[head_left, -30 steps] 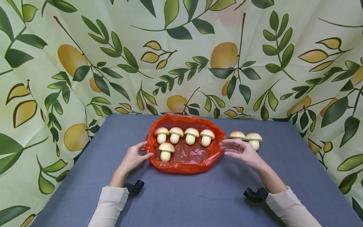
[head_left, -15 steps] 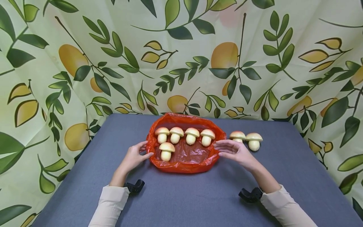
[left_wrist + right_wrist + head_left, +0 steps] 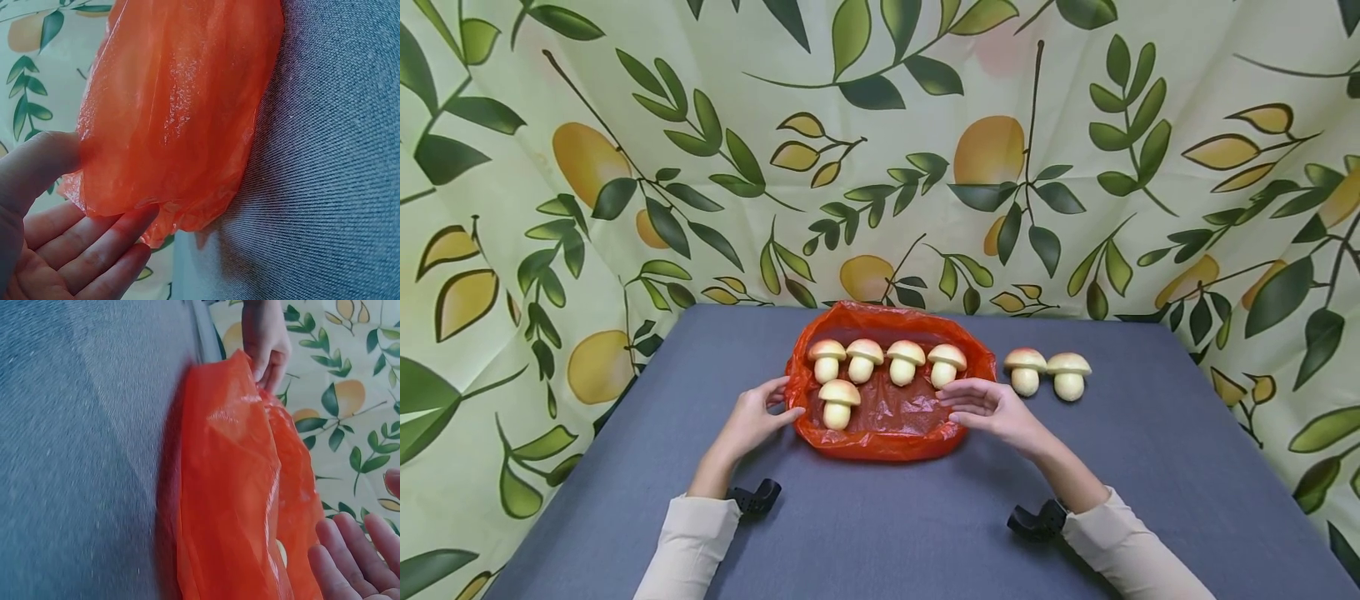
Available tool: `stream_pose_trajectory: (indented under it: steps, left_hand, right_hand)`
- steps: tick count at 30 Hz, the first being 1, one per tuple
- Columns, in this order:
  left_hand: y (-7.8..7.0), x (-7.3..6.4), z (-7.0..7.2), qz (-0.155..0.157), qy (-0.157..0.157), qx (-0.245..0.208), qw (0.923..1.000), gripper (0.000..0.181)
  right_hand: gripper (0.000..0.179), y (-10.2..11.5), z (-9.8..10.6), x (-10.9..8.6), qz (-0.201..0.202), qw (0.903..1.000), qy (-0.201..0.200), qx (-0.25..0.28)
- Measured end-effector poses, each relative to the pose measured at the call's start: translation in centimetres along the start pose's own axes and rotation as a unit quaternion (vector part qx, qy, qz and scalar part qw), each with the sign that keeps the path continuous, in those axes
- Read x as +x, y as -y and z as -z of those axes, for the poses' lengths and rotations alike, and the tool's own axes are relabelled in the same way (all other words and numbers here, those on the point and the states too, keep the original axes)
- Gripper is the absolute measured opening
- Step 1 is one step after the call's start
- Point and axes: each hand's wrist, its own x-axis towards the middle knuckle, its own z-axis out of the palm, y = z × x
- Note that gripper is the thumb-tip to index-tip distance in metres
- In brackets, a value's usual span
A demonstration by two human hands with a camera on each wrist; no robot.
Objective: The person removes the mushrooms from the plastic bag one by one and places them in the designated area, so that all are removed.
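Here, the red bag (image 3: pixel 880 447) on the table (image 3: pixel 880 533) holds five mushrooms (image 3: pixel 906 363), four behind one; two more mushrooms (image 3: pixel 1026 372) sit outside, to its right. The left hand (image 3: pixel 756 414) pinches the bag's left end; the right hand (image 3: pixel 996 411), fingers extended, partly hides the row's rightmost mushroom. The right wrist view (which crops that hand) catches a pale, unclear sliver (image 3: pixel 282 554).

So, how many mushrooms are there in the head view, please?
7: four mushrooms in a row inside the red bag, one mushroom in front of the leftmost, and two mushrooms on the table, right of the bag. The bag may hide more.
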Motion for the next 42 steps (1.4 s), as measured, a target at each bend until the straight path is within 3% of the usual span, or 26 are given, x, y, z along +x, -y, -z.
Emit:
stream_pose_trajectory:
  steps: [31,42]
  left_hand:
    - [-0.2,0.0,0.1,0.010,0.000,-0.008,0.9999,0.064]
    - [0.2,0.1,0.1,0.020,0.007,-0.102,0.9945,0.063]
  right_hand:
    - [0.043,-1.7,-5.6,5.5,-0.043,0.9990,0.008,-0.002]
    - [0.038,-2.8,-6.8,7.4,-0.065,0.9976,-0.020,-0.017]
